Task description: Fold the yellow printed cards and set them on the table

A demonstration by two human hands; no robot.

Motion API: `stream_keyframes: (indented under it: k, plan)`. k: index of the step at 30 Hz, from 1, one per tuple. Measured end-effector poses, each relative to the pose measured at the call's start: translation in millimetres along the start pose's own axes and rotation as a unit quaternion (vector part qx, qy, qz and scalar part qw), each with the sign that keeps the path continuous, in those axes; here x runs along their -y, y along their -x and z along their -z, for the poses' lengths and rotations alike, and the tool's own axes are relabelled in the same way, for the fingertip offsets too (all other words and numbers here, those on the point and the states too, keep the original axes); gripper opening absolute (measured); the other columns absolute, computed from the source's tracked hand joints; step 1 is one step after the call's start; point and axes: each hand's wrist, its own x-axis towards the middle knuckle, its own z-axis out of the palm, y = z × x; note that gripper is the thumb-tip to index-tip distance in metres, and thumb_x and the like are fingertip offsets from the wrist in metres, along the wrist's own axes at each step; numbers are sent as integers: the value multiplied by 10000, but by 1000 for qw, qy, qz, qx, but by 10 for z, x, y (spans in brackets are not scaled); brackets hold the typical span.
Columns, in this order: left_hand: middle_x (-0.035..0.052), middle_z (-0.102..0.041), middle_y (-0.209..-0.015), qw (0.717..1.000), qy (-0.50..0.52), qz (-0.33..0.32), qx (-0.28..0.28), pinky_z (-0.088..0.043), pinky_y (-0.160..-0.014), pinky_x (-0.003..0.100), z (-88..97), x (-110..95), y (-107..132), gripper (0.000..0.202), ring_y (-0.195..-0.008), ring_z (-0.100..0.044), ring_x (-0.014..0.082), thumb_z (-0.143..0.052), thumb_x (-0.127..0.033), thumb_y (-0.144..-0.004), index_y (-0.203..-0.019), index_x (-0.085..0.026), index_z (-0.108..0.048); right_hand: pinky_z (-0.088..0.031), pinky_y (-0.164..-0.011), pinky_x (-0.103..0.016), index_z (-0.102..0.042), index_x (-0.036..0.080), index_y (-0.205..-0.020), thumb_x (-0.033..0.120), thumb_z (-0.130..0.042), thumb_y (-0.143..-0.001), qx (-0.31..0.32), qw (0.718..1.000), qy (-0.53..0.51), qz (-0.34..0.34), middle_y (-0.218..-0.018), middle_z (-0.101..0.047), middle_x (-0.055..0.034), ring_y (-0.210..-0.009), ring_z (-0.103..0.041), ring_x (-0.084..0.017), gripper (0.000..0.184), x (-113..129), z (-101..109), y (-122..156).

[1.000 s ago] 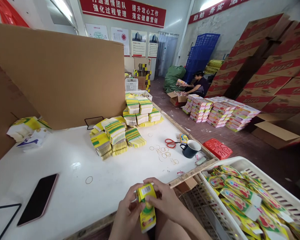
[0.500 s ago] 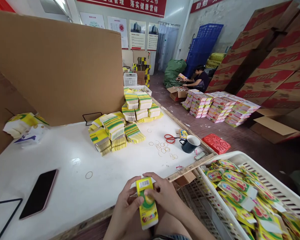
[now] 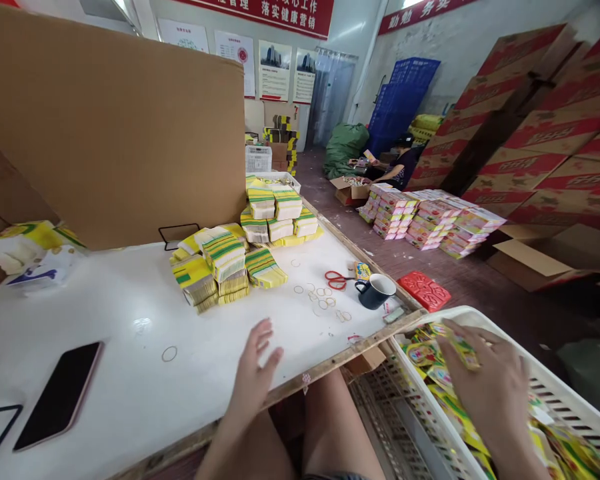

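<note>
Left hand [image 3: 254, 371]: open, fingers spread, at near edge of white table [image 3: 130, 320]. Right hand [image 3: 490, 387]: inside white crate [image 3: 485, 319], fingertips on yellow packet [image 3: 463, 350]; grasp unclear. On table: phone [image 3: 60, 393], rubber band [image 3: 169, 354], bundled cards [image 3: 225, 263], scissors [image 3: 336, 280], mug [image 3: 375, 291].

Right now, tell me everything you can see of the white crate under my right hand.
The white crate looks like rigid moulded plastic, with a thick smooth rim and slotted lattice walls. It sits open-topped, its corner close beside the wooden edge of the table. A loose heap of yellow, green and red packets lies inside. The right hand rests over them, fingertips on one; whether it has a grip is hidden. The crate's near end runs out of the picture.
</note>
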Motion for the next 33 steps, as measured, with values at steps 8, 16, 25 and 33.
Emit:
stream_keyframes:
  k: [8, 16, 25, 33]
  plan:
    - [129, -468, -1320, 982, -158, -50, -88, -224, -1095, 542, 344, 553, -662, 496, -1309, -346, 316, -561, -286, -787, -1262, -190, -456, -445, -856, -422, -597, 155, -1066, 411, -431, -873, 207, 966, -151, -30, -1040, -619, -140, -928, -573, -263, 361, 555, -703, 324]
    - [154, -487, -1395, 967, -250, -49, -23, -217, -1116, 559, 414, 1105, -114, 483, -1346, -340, 347, -575, -197, -715, -1198, -168, -566, -343, -989, -460, -377, 62, -1340, 533, -601, -766, 303, 943, -133, 29, -1338, -454, -223, -1234, -411, -351, 776, 2197, -1912, -255]
    - [148, -451, -1431, 962, -268, -43, -16, -154, -1150, 516, 403, 1164, -142, 514, -1371, -308, 308, -518, -195, -770, -1282, -148, -513, -510, -827, -414, -562, 151, -1134, 323, -546, -903, 422, 902, -42, 83, -1132, -599, -75, -964, -608, -203, 288, 2294, -2316, -394]
    - [208, -248, -1505, 979, -193, -43, -48, -168, -1144, 501, 272, 1047, -226, 770, -1403, -204, 319, -543, -205, -769, -1433, -96, -169, -492, -814, -372, -645, 143, -952, 340, -495, -924, 472, 854, -74, 205, -936, -682, -63, -884, -640, -189, 249, 1996, -1668, 146]
